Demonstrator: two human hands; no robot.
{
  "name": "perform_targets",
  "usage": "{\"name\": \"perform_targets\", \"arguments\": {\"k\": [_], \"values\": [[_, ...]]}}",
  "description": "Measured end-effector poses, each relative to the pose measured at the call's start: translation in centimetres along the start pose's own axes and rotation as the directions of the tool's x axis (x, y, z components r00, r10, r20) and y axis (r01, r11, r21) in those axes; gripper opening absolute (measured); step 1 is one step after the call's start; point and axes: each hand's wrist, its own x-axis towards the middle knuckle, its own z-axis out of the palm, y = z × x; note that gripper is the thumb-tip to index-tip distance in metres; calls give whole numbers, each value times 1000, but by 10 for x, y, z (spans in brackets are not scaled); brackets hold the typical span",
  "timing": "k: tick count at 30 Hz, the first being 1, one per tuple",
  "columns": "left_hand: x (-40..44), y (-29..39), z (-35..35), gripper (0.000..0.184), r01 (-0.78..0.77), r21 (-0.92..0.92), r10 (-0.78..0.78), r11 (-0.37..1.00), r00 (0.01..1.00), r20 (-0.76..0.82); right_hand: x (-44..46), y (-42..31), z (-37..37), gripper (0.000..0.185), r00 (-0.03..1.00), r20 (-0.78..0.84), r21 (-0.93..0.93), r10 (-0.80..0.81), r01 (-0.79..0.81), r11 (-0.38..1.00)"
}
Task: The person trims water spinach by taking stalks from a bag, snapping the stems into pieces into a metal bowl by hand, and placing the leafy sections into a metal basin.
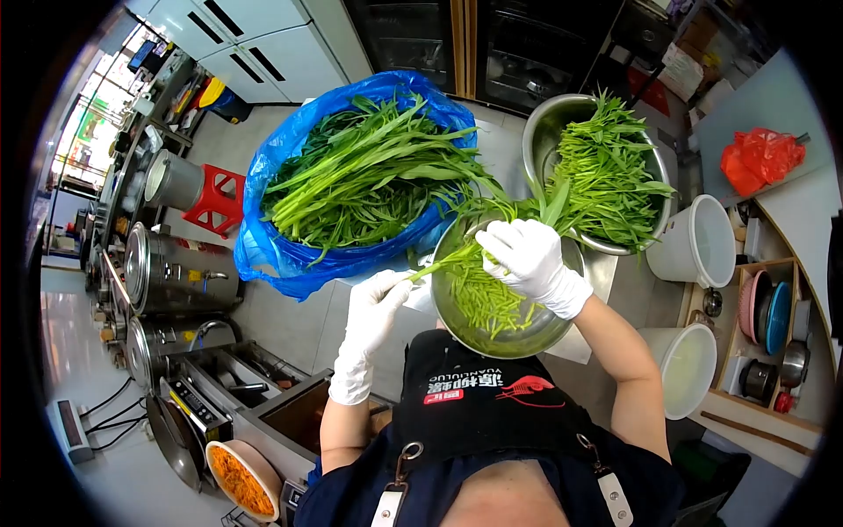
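Both hands wear white gloves. My left hand [376, 312] is closed in a pinch on the stem end of a leafy green vegetable, which looks like water spinach [450, 258]. Its stems run across to my right hand [525, 261], whose fingers are wrapped round them over a steel bowl [562, 323]. Short cut stem pieces [485, 303] lie in that bowl. Beyond my left hand, a blue plastic bag [263, 230] stands open, full of long uncut greens [369, 176]. Behind my right hand, a larger steel basin [537, 132] holds leafy tops [610, 171].
White buckets [694, 369] stand at the right, beside a shelf with pans [777, 318]. A red stool [218, 200] and large steel pots [180, 268] are at the left. A tub of shredded orange food [241, 481] sits at lower left.
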Motion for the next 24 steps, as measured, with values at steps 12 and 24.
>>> {"name": "perform_targets", "arguments": {"k": [12,24], "values": [[1,-19,-19,19,93,-65,-96,993,995,-31,-5,58,-28,12,588,72,702,806,-604,378],[10,7,32,19,-248,323,263,913,965,-1,19,-32,1,22,977,212,115,6,-31,993]]}}
